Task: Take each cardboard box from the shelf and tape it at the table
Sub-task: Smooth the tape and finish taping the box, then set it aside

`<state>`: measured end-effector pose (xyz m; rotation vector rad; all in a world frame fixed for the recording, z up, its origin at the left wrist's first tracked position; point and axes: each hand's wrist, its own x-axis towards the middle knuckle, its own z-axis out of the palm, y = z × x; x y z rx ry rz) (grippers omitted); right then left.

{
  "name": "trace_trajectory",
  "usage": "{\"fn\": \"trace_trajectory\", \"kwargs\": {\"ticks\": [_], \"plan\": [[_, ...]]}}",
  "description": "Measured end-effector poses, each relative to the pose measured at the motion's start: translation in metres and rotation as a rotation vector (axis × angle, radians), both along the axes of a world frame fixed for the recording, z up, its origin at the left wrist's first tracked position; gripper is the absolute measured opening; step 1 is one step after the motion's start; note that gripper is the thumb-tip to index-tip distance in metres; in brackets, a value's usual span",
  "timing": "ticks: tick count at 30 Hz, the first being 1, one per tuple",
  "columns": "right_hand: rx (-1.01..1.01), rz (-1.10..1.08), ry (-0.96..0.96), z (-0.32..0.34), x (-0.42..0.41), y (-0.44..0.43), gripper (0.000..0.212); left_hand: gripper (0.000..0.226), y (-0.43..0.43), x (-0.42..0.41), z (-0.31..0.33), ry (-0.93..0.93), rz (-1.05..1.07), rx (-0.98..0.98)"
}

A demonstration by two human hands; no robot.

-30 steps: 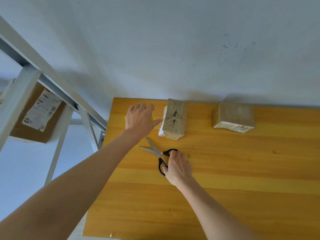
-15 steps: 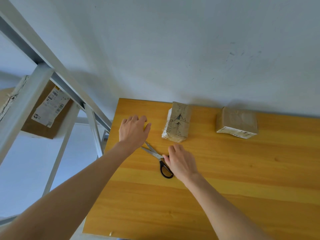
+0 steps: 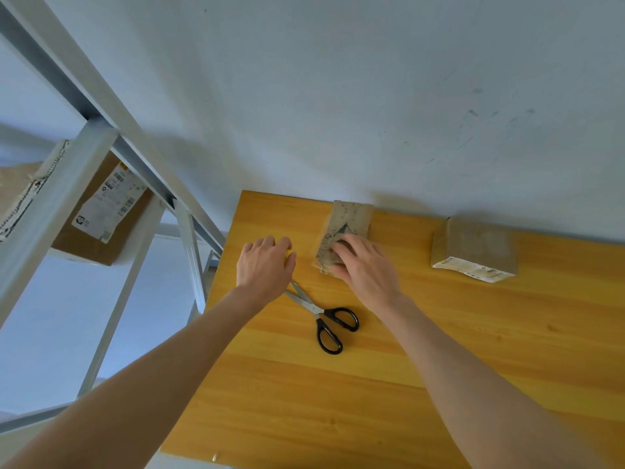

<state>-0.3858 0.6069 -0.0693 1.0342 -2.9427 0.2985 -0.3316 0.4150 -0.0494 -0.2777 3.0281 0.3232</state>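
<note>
Head view, read from left to right. At far left stands a pale metal shelf (image 3: 84,154), its uprights and rails crossing the frame at a slant. A labelled cardboard box (image 3: 101,214) sits on it, a white shipping label on the face turned to the camera. Beside the shelf lies the yellow wooden surface (image 3: 439,367), set against a pale wall (image 3: 338,96).

The left hand (image 3: 265,265) is palm down near the surface's far left corner, fingers bent over a yellow object (image 3: 289,257) of which only a sliver shows. Whether the hand grips it or merely rests on it cannot be told.

Just nearer the camera lie the scissors (image 3: 321,316), flat on the surface, blades slightly parted. The blade tips run toward the heel of the left hand and the black handles point toward the viewer.

The right hand (image 3: 367,269) is on the near end of a small cardboard box (image 3: 351,218), fingers curled on its top and thumb against its near edge. This box rests on the surface close to the wall.

Well apart to the right, a second cardboard box (image 3: 473,245) rests on the surface, untouched, a white label at its near edge.
</note>
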Motion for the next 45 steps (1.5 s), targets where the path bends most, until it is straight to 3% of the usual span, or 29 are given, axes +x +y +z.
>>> {"fn": "trace_trajectory", "kwargs": {"ticks": [8, 18, 23, 27, 32, 38, 45], "plan": [[0.057, -0.13, 0.036, 0.009, 0.002, -0.016, 0.053, 0.032, -0.001, -0.001, -0.005, 0.008, -0.029, 0.009], [-0.01, -0.375, -0.258, 0.026, 0.009, -0.044, 0.062, 0.028, 0.006, -0.004, -0.013, 0.023, -0.098, 0.058], [0.001, -0.32, -0.323, 0.035, 0.005, -0.038, 0.05, 0.026, 0.014, -0.004, -0.015, 0.037, -0.133, 0.088], [0.107, -0.195, -0.181, 0.031, 0.003, -0.02, 0.066, 0.028, 0.024, -0.007, -0.015, 0.004, -0.166, 0.078], [0.051, -0.133, -0.246, 0.023, -0.003, -0.005, 0.084, 0.028, 0.032, -0.017, -0.011, -0.06, -0.128, -0.005], [0.054, -0.123, -0.242, 0.022, -0.008, -0.004, 0.088, 0.027, 0.028, -0.028, 0.0, -0.15, -0.1, -0.112], [0.074, -0.056, -0.309, 0.026, -0.02, -0.003, 0.09, 0.034, 0.031, -0.046, 0.002, -0.181, -0.206, -0.157]]}}
